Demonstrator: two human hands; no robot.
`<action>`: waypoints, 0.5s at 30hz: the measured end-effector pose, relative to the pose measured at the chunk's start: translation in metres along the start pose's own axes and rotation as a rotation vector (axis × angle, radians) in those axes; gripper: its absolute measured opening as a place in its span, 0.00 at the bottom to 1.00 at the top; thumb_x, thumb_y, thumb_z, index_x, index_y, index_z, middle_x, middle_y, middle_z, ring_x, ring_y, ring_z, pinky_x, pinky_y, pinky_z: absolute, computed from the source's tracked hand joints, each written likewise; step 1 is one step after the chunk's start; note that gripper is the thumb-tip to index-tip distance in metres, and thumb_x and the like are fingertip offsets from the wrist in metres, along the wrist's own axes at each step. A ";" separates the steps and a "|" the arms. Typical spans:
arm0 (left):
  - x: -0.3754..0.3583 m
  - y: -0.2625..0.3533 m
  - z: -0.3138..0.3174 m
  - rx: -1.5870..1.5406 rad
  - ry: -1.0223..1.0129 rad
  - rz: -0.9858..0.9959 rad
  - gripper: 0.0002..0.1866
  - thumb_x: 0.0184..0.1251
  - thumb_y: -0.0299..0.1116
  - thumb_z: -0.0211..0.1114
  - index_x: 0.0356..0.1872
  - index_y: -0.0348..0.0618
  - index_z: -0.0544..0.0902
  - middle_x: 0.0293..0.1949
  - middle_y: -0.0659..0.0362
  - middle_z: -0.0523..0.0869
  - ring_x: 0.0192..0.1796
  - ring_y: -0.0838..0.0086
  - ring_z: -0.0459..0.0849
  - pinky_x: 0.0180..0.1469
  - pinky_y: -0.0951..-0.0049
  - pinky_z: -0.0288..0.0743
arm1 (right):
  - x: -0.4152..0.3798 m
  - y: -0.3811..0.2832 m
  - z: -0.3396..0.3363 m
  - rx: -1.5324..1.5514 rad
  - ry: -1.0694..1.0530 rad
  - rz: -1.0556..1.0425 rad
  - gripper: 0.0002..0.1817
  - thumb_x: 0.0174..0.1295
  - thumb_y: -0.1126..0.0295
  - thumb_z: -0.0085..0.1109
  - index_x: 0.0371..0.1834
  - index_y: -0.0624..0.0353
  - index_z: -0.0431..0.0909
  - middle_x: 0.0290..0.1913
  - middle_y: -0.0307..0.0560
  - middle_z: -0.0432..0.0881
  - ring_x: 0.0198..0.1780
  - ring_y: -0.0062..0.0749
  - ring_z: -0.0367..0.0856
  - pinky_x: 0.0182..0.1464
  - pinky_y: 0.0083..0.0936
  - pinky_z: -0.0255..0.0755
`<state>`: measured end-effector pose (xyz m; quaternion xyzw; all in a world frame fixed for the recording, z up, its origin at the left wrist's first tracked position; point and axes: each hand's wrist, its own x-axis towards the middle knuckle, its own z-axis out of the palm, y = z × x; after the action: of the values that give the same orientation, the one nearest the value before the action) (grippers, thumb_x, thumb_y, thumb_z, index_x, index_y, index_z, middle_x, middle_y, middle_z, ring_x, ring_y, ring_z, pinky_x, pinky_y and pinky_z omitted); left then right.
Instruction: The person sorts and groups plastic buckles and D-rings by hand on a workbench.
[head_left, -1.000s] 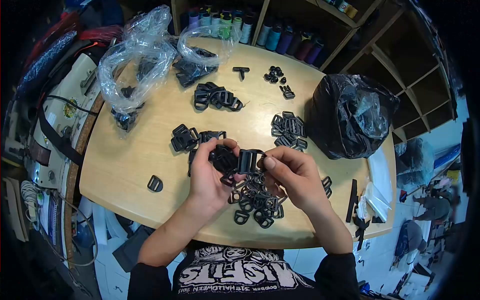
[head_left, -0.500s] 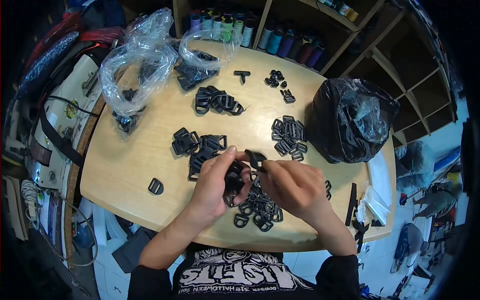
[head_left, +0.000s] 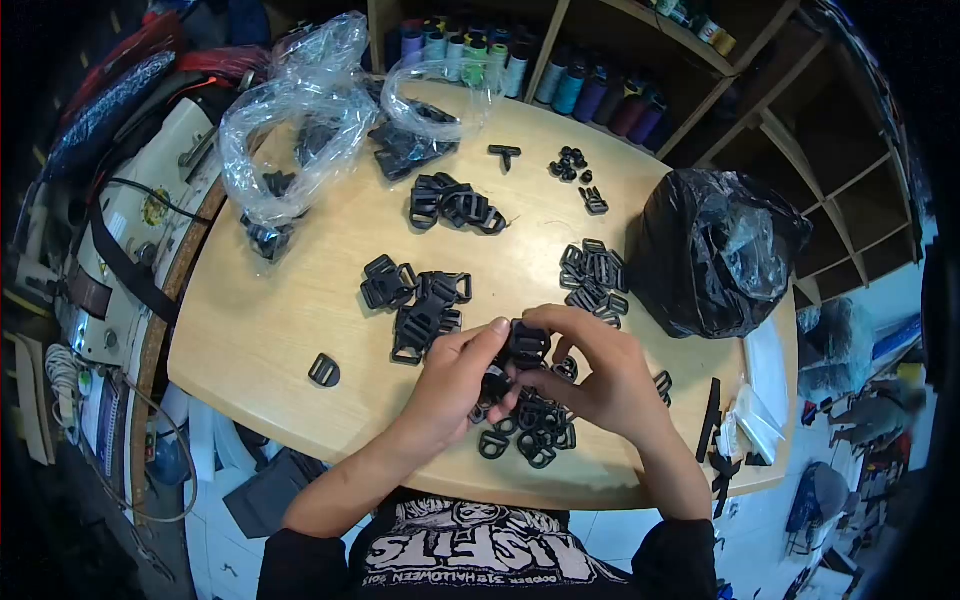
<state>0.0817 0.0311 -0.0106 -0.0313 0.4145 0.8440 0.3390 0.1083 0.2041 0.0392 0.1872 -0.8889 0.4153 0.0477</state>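
My left hand [head_left: 450, 385] is closed around several black plastic buckles, its thumb on top; part of the bunch is hidden in the palm. A black plastic buckle [head_left: 528, 343] stands up between the two hands. My right hand [head_left: 605, 375] grips that buckle, fingers at its top edge and thumb beneath. Below the hands lies a heap of black D-shaped rings [head_left: 540, 440]. Left of them is a pile of black buckles [head_left: 425, 310]. Black strap sliders [head_left: 595, 275] are piled beyond my right hand.
Clear plastic bags [head_left: 290, 150] and another group of buckles [head_left: 455, 203] occupy the table's far left. A black plastic bag [head_left: 715, 250] stands at right. Small black cord locks [head_left: 569, 163] and a T-shaped piece [head_left: 505, 155] lie at the back. A sewing machine [head_left: 130, 250] is at left.
The buckle between my hands has turned from a slanted position to face upward. My right hand's fingers have opened out around it. The whole view has shifted slightly.
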 end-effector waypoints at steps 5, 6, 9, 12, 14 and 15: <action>-0.017 -0.010 -0.002 -0.156 0.051 -0.021 0.19 0.76 0.44 0.47 0.39 0.37 0.77 0.24 0.61 0.75 0.19 0.77 0.77 0.14 0.80 0.64 | 0.014 0.020 0.006 -0.067 0.024 -0.094 0.29 0.49 0.70 0.73 0.55 0.59 0.74 0.48 0.50 0.83 0.43 0.37 0.84 0.41 0.26 0.78; -0.023 -0.010 -0.004 -0.051 0.020 -0.042 0.21 0.77 0.43 0.43 0.44 0.33 0.77 0.25 0.60 0.75 0.20 0.75 0.76 0.16 0.79 0.64 | 0.020 0.020 0.011 -0.072 0.041 -0.069 0.28 0.49 0.69 0.73 0.55 0.59 0.74 0.47 0.51 0.83 0.44 0.38 0.84 0.41 0.27 0.78; -0.039 -0.019 -0.010 0.003 -0.079 -0.055 0.22 0.78 0.42 0.42 0.48 0.30 0.76 0.25 0.59 0.74 0.20 0.76 0.75 0.17 0.79 0.64 | 0.036 0.026 0.023 -0.063 0.053 -0.026 0.28 0.52 0.65 0.71 0.56 0.61 0.74 0.46 0.53 0.84 0.44 0.41 0.85 0.43 0.30 0.78; -0.040 -0.017 -0.011 0.013 -0.066 -0.063 0.22 0.78 0.42 0.42 0.46 0.30 0.76 0.25 0.59 0.73 0.21 0.75 0.75 0.18 0.79 0.64 | 0.061 0.040 0.027 -0.096 0.046 0.082 0.29 0.55 0.60 0.68 0.57 0.63 0.72 0.46 0.56 0.83 0.45 0.45 0.85 0.46 0.32 0.78; -0.039 -0.016 -0.012 0.018 -0.066 -0.068 0.22 0.77 0.41 0.42 0.45 0.30 0.76 0.25 0.59 0.73 0.21 0.75 0.74 0.18 0.79 0.64 | 0.083 0.063 0.032 -0.126 0.071 0.089 0.30 0.55 0.60 0.69 0.59 0.61 0.71 0.48 0.54 0.83 0.46 0.45 0.84 0.47 0.33 0.77; -0.036 -0.015 -0.013 -0.008 -0.079 -0.059 0.22 0.77 0.43 0.42 0.44 0.31 0.76 0.25 0.59 0.73 0.22 0.74 0.75 0.19 0.78 0.64 | 0.093 0.072 0.035 -0.174 0.104 0.072 0.32 0.54 0.59 0.70 0.60 0.59 0.71 0.49 0.53 0.83 0.46 0.43 0.84 0.46 0.32 0.77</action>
<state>0.1151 0.0082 -0.0170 -0.0116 0.3962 0.8359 0.3796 -0.0023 0.1928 -0.0134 0.1287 -0.9240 0.3473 0.0950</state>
